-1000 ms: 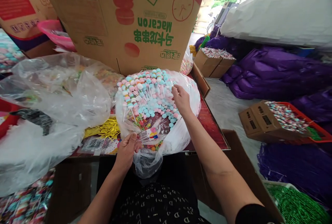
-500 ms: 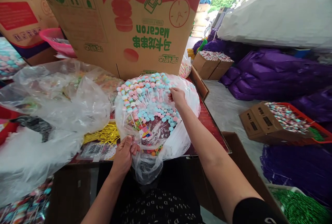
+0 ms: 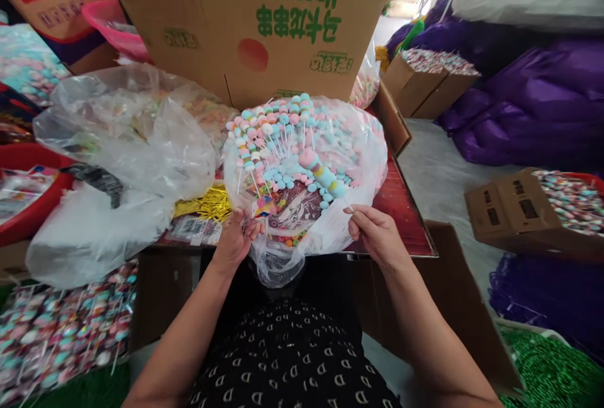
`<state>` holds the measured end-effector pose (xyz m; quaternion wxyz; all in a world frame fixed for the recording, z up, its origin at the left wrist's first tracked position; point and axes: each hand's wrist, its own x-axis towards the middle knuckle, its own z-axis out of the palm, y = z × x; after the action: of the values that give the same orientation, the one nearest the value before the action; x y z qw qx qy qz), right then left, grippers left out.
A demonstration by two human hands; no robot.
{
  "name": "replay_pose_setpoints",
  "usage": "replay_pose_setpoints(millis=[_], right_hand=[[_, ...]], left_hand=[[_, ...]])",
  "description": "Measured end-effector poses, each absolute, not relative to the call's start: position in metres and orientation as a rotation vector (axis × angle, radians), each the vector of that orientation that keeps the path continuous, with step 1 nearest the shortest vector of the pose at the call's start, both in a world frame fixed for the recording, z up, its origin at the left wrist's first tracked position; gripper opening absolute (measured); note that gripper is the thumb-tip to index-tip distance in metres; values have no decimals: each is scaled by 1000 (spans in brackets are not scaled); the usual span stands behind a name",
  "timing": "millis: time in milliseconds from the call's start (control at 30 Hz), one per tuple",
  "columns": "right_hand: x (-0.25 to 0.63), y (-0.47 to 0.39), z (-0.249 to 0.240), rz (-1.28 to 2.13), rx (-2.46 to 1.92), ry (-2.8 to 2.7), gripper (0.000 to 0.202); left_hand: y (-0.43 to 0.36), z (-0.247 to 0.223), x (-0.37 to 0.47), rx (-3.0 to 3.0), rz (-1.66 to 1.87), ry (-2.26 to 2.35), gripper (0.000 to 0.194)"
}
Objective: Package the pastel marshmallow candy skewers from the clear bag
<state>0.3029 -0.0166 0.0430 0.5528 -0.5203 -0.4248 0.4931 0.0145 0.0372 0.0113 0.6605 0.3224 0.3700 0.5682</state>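
My right hand (image 3: 372,228) pinches the white stick of a candy skewer (image 3: 325,175), its pink, blue and yellow pieces pointing up and away to the left. My left hand (image 3: 238,235) is closed at the near left edge of a clear plastic bag (image 3: 325,232); what its fingers grip is hard to make out. Several similar candy skewers (image 3: 262,124) fan out on the far side of the bag, with loose blue and pink candies (image 3: 285,180) in front of them. A small colourful packet (image 3: 264,205) lies beside my left fingers.
A large cardboard box (image 3: 207,49) stands behind the bag. Gold twist ties (image 3: 205,203) and another plastic bag (image 3: 136,137) lie left on the red table (image 3: 410,225). A red basin (image 3: 33,200) is farther left. Cartons of wrapped candy (image 3: 509,209) stand on the floor at right.
My right hand has drawn back from the candies toward me and now holds a candy skewer by its stick. My left hand stays at the bag's near edge. The view has tilted down.
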Motion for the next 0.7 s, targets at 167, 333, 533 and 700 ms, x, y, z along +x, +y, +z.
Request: replay_pose_setpoints(millis=[167,333,533,700], right_hand=[[317,-55,36,1201,-1281,-1147,40],[326,-63,34,1187,-1321,-1258,42],[335,-64,46,1162,-1374,-1420,42],[348,-67,54,1081,-1453,-1525,41]], left_hand=[[33,9,12,740,1258,836,72],[31,5,10,835,1229,888,69],[30,4,5,890,1208,940,62],[31,-2,-4,1047,1119,998,56]])
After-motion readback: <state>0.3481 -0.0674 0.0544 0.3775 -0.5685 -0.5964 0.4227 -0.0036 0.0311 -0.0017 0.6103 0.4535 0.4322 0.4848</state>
